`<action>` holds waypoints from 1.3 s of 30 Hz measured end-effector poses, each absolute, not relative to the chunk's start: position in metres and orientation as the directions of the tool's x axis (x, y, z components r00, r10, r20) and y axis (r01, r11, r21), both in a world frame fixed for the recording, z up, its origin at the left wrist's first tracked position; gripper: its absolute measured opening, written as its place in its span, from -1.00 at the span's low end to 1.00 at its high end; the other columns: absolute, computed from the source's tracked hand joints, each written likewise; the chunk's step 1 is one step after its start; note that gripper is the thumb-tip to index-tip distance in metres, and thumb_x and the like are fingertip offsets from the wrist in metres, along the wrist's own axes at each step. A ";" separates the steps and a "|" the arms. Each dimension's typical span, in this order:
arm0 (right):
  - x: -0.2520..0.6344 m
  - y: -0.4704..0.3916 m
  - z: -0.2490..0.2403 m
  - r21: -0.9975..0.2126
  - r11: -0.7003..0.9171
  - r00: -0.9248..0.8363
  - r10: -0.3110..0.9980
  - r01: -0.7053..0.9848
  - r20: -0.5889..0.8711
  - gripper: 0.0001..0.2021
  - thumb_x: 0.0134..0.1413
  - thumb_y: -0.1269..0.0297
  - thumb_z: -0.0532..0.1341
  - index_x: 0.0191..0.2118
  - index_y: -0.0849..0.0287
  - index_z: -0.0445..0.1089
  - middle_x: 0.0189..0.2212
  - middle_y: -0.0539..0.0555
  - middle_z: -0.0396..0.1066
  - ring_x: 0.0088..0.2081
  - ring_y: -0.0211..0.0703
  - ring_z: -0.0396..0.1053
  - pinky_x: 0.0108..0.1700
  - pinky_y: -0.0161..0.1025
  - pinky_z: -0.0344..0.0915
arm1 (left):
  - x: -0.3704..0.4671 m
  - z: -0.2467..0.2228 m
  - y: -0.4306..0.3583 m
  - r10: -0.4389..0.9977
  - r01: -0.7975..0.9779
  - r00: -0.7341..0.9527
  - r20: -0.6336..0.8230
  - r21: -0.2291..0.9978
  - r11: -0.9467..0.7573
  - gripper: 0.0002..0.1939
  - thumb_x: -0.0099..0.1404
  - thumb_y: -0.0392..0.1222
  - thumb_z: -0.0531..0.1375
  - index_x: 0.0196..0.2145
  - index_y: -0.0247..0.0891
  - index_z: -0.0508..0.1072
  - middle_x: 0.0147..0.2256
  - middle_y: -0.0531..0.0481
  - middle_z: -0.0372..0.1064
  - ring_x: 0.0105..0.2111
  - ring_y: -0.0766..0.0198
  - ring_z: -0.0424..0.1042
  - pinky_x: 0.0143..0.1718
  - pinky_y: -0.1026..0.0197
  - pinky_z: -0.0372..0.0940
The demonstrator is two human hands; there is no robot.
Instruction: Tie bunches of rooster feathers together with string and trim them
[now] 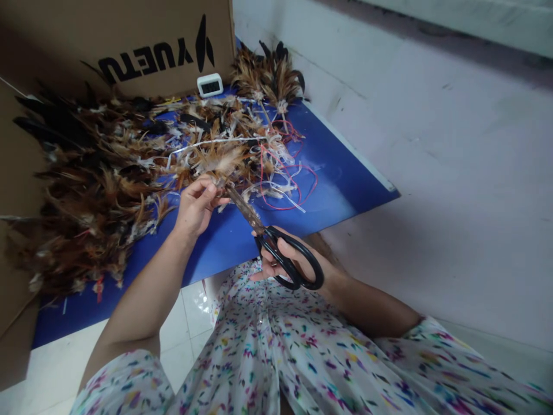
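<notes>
My right hand (287,253) grips a pair of scissors (248,213) by its black loop handles, over the table's front edge. The dull, worn blades lie together and point up and left. Pinched in my left hand (199,202) is a brown feather (227,161), its fluffy part spreading away from me. The blade tips meet the feather's base right beside my left fingertips; whether they touch it I cannot tell. Beyond both hands, loose brown, white and black feathers (190,124) cover much of the blue tabletop (345,167).
A thick heap of feathers (99,190) lies along the left. At the back are a cardboard box (151,34), a small white digital clock (209,86) and bundled feathers (268,75). Red string (285,164) and clear plastic strips lie right of centre. A pale wall (453,144) bounds the right.
</notes>
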State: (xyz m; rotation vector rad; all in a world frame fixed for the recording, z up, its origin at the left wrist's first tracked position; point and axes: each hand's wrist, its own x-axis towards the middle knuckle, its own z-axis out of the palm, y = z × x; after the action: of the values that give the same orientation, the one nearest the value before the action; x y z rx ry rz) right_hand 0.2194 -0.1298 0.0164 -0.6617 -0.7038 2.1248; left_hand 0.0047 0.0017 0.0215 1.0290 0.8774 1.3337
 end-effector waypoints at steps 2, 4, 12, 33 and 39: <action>0.218 -0.130 0.018 -0.657 -0.544 -0.552 0.803 -0.522 -0.226 -0.52 -0.02 -0.12 0.43 -0.27 0.12 0.24 -0.40 -0.11 0.28 -0.44 -0.34 0.39 -0.11 -0.02 0.54 | 0.004 0.022 0.002 0.996 -0.332 0.069 0.053 0.943 -0.027 -0.52 -0.24 0.03 0.58 -0.50 -0.27 0.47 -0.43 0.11 0.40 -0.43 0.38 0.52 -0.47 0.36 0.53; 0.215 -0.131 0.019 -0.641 -0.552 -0.548 0.803 -0.534 -0.234 -0.49 -0.05 -0.12 0.45 -0.24 0.11 0.24 -0.41 -0.14 0.27 -0.46 -0.35 0.39 -0.09 0.01 0.54 | 0.003 0.022 0.002 0.996 -0.325 0.073 0.042 0.946 -0.016 -0.51 -0.23 0.04 0.58 -0.49 -0.26 0.46 -0.46 0.12 0.41 -0.43 0.37 0.53 -0.46 0.36 0.53; 0.203 -0.132 0.022 -0.625 -0.535 -0.505 0.827 -0.568 -0.249 -0.49 -0.03 -0.08 0.45 -0.14 0.08 0.25 -0.47 -0.18 0.24 -0.52 -0.38 0.35 -0.21 -0.08 0.56 | 0.002 0.023 0.002 0.997 -0.341 0.057 0.042 0.940 -0.021 -0.49 -0.19 0.03 0.57 -0.50 -0.25 0.38 -0.45 0.15 0.43 -0.42 0.37 0.55 -0.47 0.38 0.52; 0.189 -0.129 0.026 -0.730 -0.499 -0.406 0.854 -0.467 -0.324 -0.48 -0.01 -0.20 0.37 -0.22 0.10 0.22 -0.57 -0.23 0.17 -0.69 -0.48 0.03 -0.67 -0.43 0.22 | 0.005 0.025 0.000 0.999 -0.328 0.051 0.000 0.945 0.017 -0.44 -0.21 0.05 0.57 -0.49 -0.26 0.33 -0.41 0.15 0.43 -0.39 0.36 0.56 -0.47 0.39 0.49; 0.189 -0.128 0.023 -0.741 -0.499 -0.406 0.853 -0.450 -0.328 -0.47 -0.02 -0.22 0.37 -0.23 0.09 0.20 -0.58 -0.24 0.17 -0.71 -0.49 0.03 -0.70 -0.45 0.14 | 0.006 0.023 0.000 0.998 -0.338 0.061 -0.015 0.941 0.034 -0.49 -0.19 0.02 0.56 -0.47 -0.25 0.37 -0.44 0.15 0.44 -0.39 0.36 0.57 -0.44 0.41 0.49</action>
State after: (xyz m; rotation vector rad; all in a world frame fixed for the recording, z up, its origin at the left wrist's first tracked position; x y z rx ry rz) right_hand 0.1892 -0.1285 0.0235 -0.8944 -0.7122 1.9851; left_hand 0.0057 0.0000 0.0234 0.9617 0.9235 1.2931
